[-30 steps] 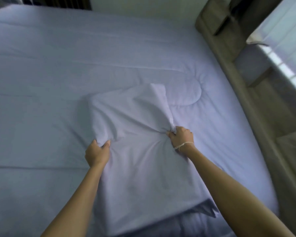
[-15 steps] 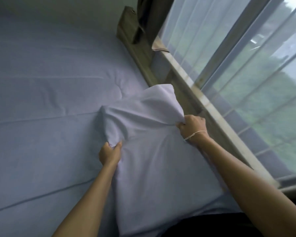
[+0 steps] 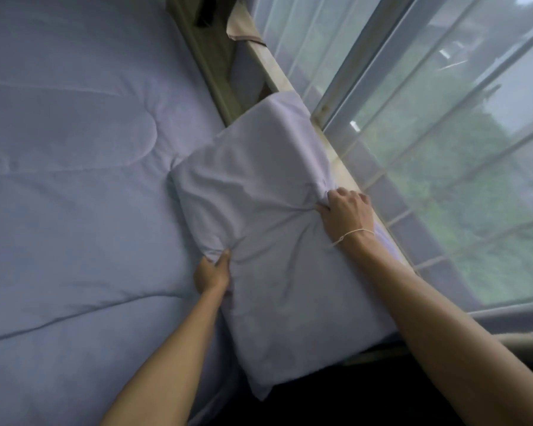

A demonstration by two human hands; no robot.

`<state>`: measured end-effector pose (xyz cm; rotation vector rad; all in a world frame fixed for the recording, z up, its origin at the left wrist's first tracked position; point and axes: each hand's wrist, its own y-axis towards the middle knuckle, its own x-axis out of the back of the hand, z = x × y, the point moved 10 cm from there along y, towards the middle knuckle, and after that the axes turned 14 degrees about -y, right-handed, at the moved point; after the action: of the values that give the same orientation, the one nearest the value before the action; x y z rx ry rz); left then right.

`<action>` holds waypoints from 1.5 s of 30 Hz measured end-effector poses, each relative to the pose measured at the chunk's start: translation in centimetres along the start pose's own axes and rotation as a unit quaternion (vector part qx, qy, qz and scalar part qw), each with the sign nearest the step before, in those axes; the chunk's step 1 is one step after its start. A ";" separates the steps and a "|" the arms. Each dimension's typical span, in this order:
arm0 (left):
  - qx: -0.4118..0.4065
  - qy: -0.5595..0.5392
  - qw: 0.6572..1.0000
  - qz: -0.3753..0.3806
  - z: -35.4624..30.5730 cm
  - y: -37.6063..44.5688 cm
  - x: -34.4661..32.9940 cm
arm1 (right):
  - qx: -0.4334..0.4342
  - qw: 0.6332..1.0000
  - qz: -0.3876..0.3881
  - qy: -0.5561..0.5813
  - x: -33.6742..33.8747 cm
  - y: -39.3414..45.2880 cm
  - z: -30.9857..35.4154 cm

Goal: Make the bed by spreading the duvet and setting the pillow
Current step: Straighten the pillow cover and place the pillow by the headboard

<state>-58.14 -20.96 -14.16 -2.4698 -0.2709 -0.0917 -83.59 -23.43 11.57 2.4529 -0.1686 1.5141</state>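
Note:
A pale lilac pillow [image 3: 277,241] is lifted over the bed's right edge, its far corner reaching the window sill. My left hand [image 3: 212,273] grips a bunch of its cover on the left side. My right hand [image 3: 345,212], with a thin white string on the wrist, grips bunched cover on the right side near the sill. A quilted duvet [image 3: 74,195] of the same lilac colour lies spread flat over the bed to the left.
A wooden bed frame [image 3: 210,72] runs along the bed's right side. Beside it a light sill [image 3: 290,87] borders a large window [image 3: 443,149] with a sheer curtain. The floor below the pillow is dark.
Both hands have carried the pillow from the middle of the bed to the right, over the bed's edge toward the window. The view has swung right with it.

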 end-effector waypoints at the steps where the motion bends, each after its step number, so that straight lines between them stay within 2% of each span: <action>1: -0.009 0.003 1.000 -0.004 -0.1 0.1 0.4 | -0.018 1.000 -0.004 0.025 0.0 -0.2 -0.6; 4: -0.053 0.017 0.998 -0.005 -0.5 -0.6 0.8 | -0.071 0.988 0.031 0.134 -0.7 -2.0 -3.0; 6: -0.104 0.049 0.993 -0.009 -0.3 -2.1 1.0 | -0.051 0.982 0.041 0.175 -1.1 -4.5 -3.5; 8: -0.179 0.118 0.977 -0.009 -0.2 -4.4 0.9 | -0.027 0.979 0.048 0.197 -1.3 -7.6 -3.8; 10: -0.267 0.182 0.946 0.006 -0.1 -7.2 0.5 | -0.016 0.977 0.075 0.200 -1.9 -10.9 -4.7; 12: -0.350 0.245 0.902 0.055 0.9 -9.9 -0.6 | 0.001 0.976 0.108 0.188 -2.7 -13.8 -5.7; 15: -0.489 0.305 0.804 0.148 2.8 -14.1 -2.6 | -0.008 0.959 0.203 0.199 -3.9 -17.6 -7.3; 18: -0.593 0.323 0.709 0.202 3.6 -17.8 -3.5 | -0.036 0.940 0.294 0.170 -5.0 -20.8 -8.9; 21: -0.622 0.403 0.630 0.233 4.7 -19.9 -4.6 | -0.048 0.951 0.283 0.114 -4.1 -22.3 -9.6; 24: -0.625 0.457 0.583 0.246 5.2 -20.6 -5.8 | -0.132 0.967 0.190 0.110 -2.3 -22.9 -10.7; 26: -0.645 0.456 0.545 0.281 5.7 -22.2 -6.3 | -0.182 0.971 0.136 0.072 -1.5 -23.3 -11.7; 28: -0.642 0.472 0.499 0.340 7.2 -23.8 -6.7 | -0.214 0.964 0.156 0.037 -1.9 -24.6 -12.6; 32: -0.625 0.515 0.448 0.378 9.3 -23.3 -5.9 | -0.234 0.943 0.233 0.040 -2.8 -27.7 -12.7; 33: -0.626 0.514 0.445 0.380 9.0 -22.7 -5.7 | -0.241 0.937 0.247 0.047 -2.9 -28.3 -12.6; 34: -0.627 0.503 0.461 0.378 7.7 -22.0 -5.7 | -0.251 0.933 0.250 0.065 -2.8 -28.7 -12.4; 36: -0.639 0.454 0.524 0.332 2.5 -19.9 -5.6 | -0.276 0.928 0.222 0.113 -2.1 -28.6 -12.2; 38: -0.629 0.405 0.601 0.280 -4.2 -17.5 -6.1 | -0.289 0.935 0.145 0.144 -0.4 -27.2 -12.4; 40: -0.590 0.361 0.681 0.241 -11.0 -14.4 -7.3 | -0.291 0.939 0.078 0.166 0.5 -25.2 -12.8; 42: -0.541 0.317 0.754 0.199 -17.6 -11.7 -8.9 | -0.285 0.937 0.051 0.198 0.6 -22.7 -13.2; 43: -0.522 0.299 0.779 0.178 -20.7 -10.6 -10.0 | -0.284 0.933 0.051 0.213 0.3 -21.3 -13.6; 45: -0.504 0.280 0.807 0.129 -26.4 -9.0 -12.2 | -0.280 0.929 0.068 0.234 -0.7 -18.6 -14.2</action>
<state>-71.94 -32.23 10.47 -3.2953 0.5196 -1.0755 -91.90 -1.66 14.14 1.6247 -0.5935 1.7581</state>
